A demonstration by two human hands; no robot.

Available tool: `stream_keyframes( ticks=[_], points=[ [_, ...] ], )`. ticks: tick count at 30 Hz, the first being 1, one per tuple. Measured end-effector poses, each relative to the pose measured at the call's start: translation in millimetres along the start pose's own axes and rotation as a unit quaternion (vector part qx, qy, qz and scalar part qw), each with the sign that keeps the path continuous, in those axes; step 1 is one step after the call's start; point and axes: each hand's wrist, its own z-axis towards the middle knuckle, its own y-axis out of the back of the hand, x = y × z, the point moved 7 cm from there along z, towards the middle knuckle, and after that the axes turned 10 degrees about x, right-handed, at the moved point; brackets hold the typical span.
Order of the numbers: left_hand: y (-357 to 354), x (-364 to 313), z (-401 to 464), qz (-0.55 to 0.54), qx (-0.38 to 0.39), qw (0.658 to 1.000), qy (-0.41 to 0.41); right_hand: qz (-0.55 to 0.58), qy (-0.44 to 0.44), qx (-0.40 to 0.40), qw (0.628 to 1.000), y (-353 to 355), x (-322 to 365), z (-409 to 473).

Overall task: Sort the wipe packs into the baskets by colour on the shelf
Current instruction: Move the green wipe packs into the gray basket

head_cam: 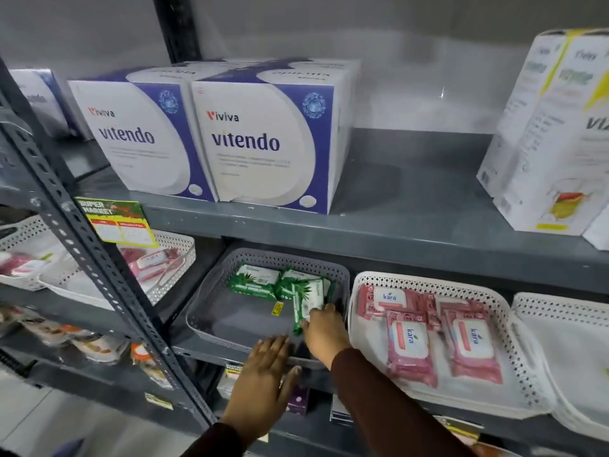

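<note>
Two white and blue boxes marked "vitendo" (pixel 211 140) stand side by side on the upper shelf. Far right stand tall white and yellow cartons (pixel 553 133). A green and yellow price tag (pixel 117 221) hangs at the shelf edge.

The grey basket (pixel 211 311) has perforated walls and holds green wipe packs (pixel 283 282) printed with leaf patterns and white label panels; a small yellow sticker (pixel 277 308) lies on its floor. Beside it the white basket (pixel 494 311), its rim dotted with dark holes, carries pink wipe packs (pixel 408 351) with white labels and blue lettering. Above, the white boxes (pixel 263 140) bear deep blue curved bands, blue lettering and a red mark. The shelf (pixel 395 225) is dark grey. A yellow and green price tag (pixel 115 222) hangs at its edge. Both sleeves (pixel 389 400) are dark maroon.
</note>
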Motion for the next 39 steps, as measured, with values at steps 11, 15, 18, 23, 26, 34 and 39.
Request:
stream_keyframes(
  ticks=[11,15,18,23,26,34,39],
  points=[
    [-31,-153,33,-0.049,0.009,0.985,-0.165,0.205,-0.036,-0.298,0.931,129,-196,-135],
    [-56,-215,49,-0.022,0.031,0.979,-0.198,0.139,-0.182,-0.347,0.91,161,-324,-182],
    [-67,-253,59,-0.005,0.046,0.98,-0.196,0.091,-0.331,-0.291,0.893,176,-413,-211],
    [-85,-289,65,0.002,0.05,0.983,-0.178,0.094,-0.496,-0.131,0.853,182,-507,-237],
    [-92,-299,65,0.001,0.055,0.984,-0.17,0.089,-0.508,-0.092,0.852,180,-528,-239],
    [-92,-304,64,0.009,0.066,0.986,-0.153,0.108,-0.451,-0.12,0.878,183,-509,-229],
    [-87,-307,65,0.003,0.06,0.983,-0.174,0.158,-0.372,-0.078,0.911,156,-478,-208]
  ],
)
